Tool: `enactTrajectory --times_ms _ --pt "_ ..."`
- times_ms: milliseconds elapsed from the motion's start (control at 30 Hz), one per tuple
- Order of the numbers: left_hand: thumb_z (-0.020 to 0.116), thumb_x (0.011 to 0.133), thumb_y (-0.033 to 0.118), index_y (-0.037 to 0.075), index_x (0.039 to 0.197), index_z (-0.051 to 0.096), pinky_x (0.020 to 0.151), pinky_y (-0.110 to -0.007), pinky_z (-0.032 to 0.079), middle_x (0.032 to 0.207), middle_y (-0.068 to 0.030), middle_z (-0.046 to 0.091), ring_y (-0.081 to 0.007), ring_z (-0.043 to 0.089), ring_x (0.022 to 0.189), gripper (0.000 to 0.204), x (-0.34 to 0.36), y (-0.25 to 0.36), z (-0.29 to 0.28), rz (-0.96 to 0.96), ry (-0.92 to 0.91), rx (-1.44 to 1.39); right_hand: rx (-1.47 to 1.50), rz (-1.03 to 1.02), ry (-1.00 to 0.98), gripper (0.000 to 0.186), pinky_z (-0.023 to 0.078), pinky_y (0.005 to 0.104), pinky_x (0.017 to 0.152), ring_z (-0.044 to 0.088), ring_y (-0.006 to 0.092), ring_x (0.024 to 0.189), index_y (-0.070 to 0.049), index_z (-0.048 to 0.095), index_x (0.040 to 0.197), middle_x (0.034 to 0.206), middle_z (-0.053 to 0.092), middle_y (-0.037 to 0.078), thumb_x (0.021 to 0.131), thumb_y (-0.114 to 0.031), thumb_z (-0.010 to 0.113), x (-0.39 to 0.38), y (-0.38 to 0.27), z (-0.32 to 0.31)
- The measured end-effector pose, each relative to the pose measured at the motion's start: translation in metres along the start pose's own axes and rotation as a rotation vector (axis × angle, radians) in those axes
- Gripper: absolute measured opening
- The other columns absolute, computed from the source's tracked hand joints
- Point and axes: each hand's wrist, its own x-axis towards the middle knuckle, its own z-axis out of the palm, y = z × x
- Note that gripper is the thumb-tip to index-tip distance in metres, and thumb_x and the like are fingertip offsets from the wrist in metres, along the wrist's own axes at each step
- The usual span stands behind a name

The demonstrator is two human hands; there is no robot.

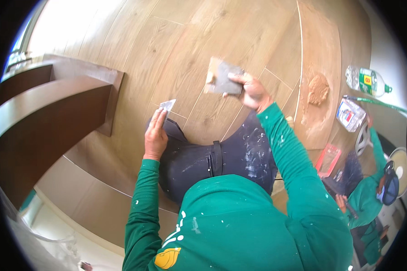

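My left hand [155, 135] pinches a small metal scraper blade [168, 105], its tip resting on a pale seam of the wood-look plank floor [176, 49]. My right hand [252, 92] holds up a flat grey trowel plate [222, 77] with a dab of tan filler on its left edge, a little above the floor. Both arms wear green sleeves. My dark, paint-spattered trousers [212, 153] lie between the hands.
A brown wooden step or cabinet [54, 108] stands at the left. A mound of tan filler [318, 89] sits on a board at the right, near a plastic bottle [365, 80] and a packet [349, 114]. Another person in green [371, 194] crouches at the right edge.
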Motion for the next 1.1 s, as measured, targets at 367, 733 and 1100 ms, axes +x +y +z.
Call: enactTrajectory --times_ms 367,733,1100 --pt "0.051 0.096 -0.004 0.011 0.138 0.062 0.112 -0.043 0.046 0.145 -0.0154 0.059 -0.0352 0.054 0.136 0.046 -0.015 -0.023 0.019 -0.164 0.124 0.085 -1.931 -0.774 -0.099 0.038 0.051 0.0403 0.100 0.062 0.0331 0.117 -0.011 0.067 0.127 0.125 0.068 0.012 0.091 -0.006 0.054 0.140 -0.024 -0.087" --pt "0.052 0.096 -0.005 0.011 0.137 0.063 0.112 -0.044 0.045 0.143 -0.0172 0.059 -0.0364 0.055 0.135 0.046 -0.012 -0.027 0.023 -0.217 0.064 0.055 -2.361 -0.660 -0.171 0.034 0.045 0.0413 0.106 0.053 0.0290 0.128 -0.011 0.066 0.125 0.130 0.061 0.010 0.093 -0.012 0.053 0.119 0.016 -0.104" --pt "0.052 0.095 -0.005 0.010 0.137 0.062 0.112 -0.043 0.046 0.142 -0.0171 0.060 -0.0362 0.055 0.134 0.046 -0.004 -0.025 0.023 -0.185 0.072 0.047 -2.401 -0.912 -0.121 0.040 0.043 0.0423 0.108 0.053 0.0299 0.128 -0.010 0.065 0.131 0.131 0.061 0.010 0.093 -0.011 0.053 0.135 0.028 -0.116"
